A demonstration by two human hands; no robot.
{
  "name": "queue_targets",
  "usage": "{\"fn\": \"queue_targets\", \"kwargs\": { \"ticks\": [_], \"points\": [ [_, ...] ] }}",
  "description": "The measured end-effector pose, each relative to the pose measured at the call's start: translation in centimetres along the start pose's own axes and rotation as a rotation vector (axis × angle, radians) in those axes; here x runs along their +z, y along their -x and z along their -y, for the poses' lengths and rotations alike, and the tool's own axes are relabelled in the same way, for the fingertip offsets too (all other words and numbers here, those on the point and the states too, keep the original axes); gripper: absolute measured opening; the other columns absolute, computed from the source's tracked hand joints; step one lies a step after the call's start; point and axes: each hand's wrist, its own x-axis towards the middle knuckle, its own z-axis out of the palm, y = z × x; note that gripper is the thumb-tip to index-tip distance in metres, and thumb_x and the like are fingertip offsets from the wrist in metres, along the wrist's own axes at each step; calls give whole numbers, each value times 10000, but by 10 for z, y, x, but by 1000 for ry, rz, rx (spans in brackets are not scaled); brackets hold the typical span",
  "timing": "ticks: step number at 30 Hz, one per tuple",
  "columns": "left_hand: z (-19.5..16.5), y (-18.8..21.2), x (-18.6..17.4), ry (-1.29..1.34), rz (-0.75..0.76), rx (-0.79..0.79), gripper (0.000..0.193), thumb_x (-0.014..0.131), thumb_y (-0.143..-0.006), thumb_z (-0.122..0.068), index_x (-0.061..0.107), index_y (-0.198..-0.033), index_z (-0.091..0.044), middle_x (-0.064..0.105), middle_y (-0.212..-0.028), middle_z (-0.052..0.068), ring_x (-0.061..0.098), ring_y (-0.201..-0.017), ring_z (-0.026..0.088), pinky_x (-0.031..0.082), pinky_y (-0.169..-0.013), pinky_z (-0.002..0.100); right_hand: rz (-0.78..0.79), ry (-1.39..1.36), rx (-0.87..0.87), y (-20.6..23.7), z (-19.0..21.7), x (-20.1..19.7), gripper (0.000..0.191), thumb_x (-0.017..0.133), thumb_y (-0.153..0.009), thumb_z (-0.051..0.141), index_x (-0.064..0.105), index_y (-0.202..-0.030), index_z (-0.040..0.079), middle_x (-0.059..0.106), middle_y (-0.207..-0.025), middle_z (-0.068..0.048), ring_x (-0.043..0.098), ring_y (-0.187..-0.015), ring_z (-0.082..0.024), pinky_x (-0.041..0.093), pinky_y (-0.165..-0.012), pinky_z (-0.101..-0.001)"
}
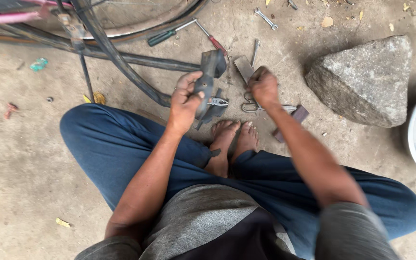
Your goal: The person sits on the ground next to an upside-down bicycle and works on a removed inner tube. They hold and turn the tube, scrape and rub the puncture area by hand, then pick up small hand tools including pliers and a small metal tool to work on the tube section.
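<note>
- Left hand (185, 98) is raised over the knees, fingers (196, 94) curled tight in a grip.
- Right hand (263, 86) is a closed fist, arm stretched forward.

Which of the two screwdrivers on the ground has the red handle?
The red-handled screwdriver lies nearer the left hand, handle toward the rubber strip. The green-handled screwdriver lies farther left, by the tyre.

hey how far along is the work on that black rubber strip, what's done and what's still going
Done: cut rubber scraps lie by the feet, and scissors and pliers are out on the ground. In hand: the left hand grips the black rubber strip, while the right hand, blurred, is closed just beside it. Left: the wheel's tyre hangs loose off the rim, so nothing looks refitted yet.
</note>
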Motion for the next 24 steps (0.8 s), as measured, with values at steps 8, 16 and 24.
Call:
{"fn": "queue_targets", "kwargs": {
  "ticks": [8, 16, 24],
  "points": [
    [29, 9, 40, -308, 97, -68, 581, 577, -942, 96, 425, -1481, -59, 711, -1017, 103, 686, -844, 125, 575, -784, 287, 74, -366, -171, 79, 40, -31, 118, 640, -954, -100, 598, -993, 4, 654, -914, -66, 653, -798, -111, 549, -697, -257],
    [23, 12, 43, -461, 74, -114, 642, 591, -927, 65, 376, -1512, -85, 758, -1026, 122, 739, -860, 155, 611, -791, 317, -32, -61, -435, 98, 41, -4, 134, 735, -899, -46, 626, -956, 7, 706, -1053, -119, 719, -944, -242, 578, -825, -322],
    [31, 12, 39, -469, 90, -7, 687, 616, -906, 72, 373, -1524, -106, 749, -1140, 157, 757, -1005, 219, 603, -864, 350, 54, -142, -334, 92, 51, -7, 162, 752, -882, -6, 633, -988, 23, 657, -982, -97, 704, -879, -231, 573, -795, -330]
  ]
}}
